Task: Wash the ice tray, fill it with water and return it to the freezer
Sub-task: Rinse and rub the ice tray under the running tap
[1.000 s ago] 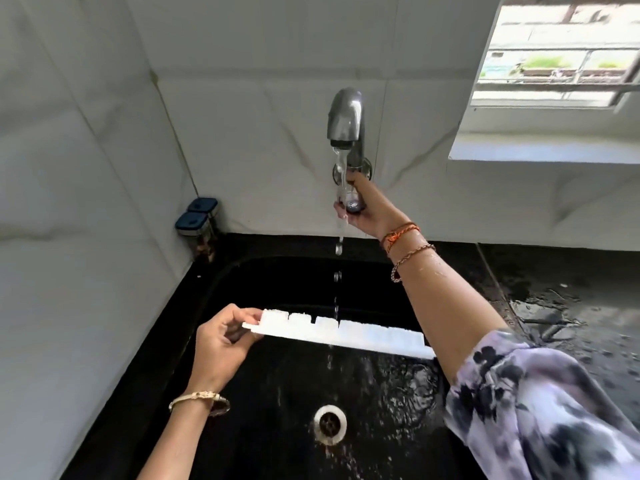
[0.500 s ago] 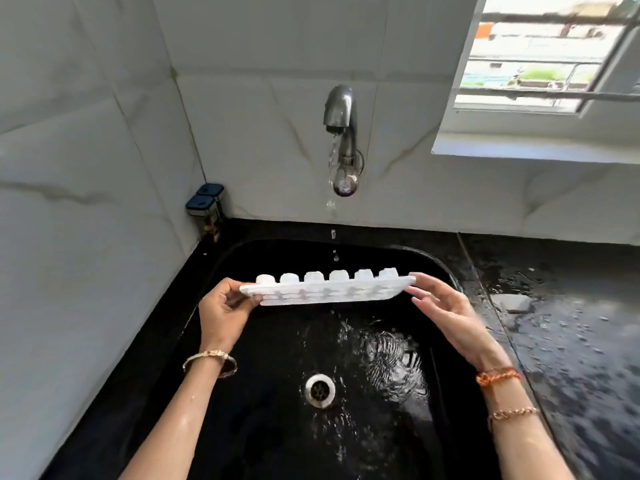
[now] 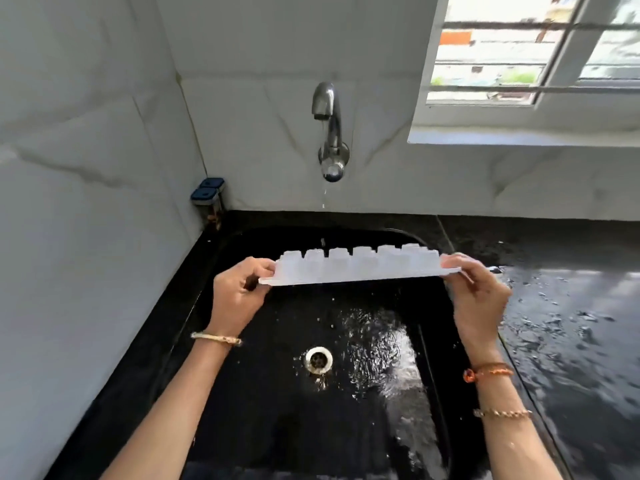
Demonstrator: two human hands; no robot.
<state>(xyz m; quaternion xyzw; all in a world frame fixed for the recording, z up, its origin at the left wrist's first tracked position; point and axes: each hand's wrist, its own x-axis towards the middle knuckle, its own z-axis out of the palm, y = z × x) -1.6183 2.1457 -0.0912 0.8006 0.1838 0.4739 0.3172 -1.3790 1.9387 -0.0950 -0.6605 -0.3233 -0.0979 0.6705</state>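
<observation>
A white ice tray (image 3: 356, 266) hangs over the black sink (image 3: 242, 393), turned so its cube bumps face up and away from me. My left hand (image 3: 239, 292) grips its left end with fingers curled round the rim. My right hand (image 3: 476, 296) pinches the right end. Above, the chrome tap (image 3: 329, 133) on the wall only drips; a few drops fall toward the tray.
The sink drain (image 3: 318, 360) sits below the tray, with water rippling beside it. A wet black counter (image 3: 571, 323) spreads to the right. Two blue-lidded jars (image 3: 207, 197) stand in the back left corner. A window (image 3: 533, 50) is at upper right.
My right hand left the tap handle and took the tray's right end. The stream has dwindled to drips. The tray now sits level between both hands, tilted with its underside toward me.
</observation>
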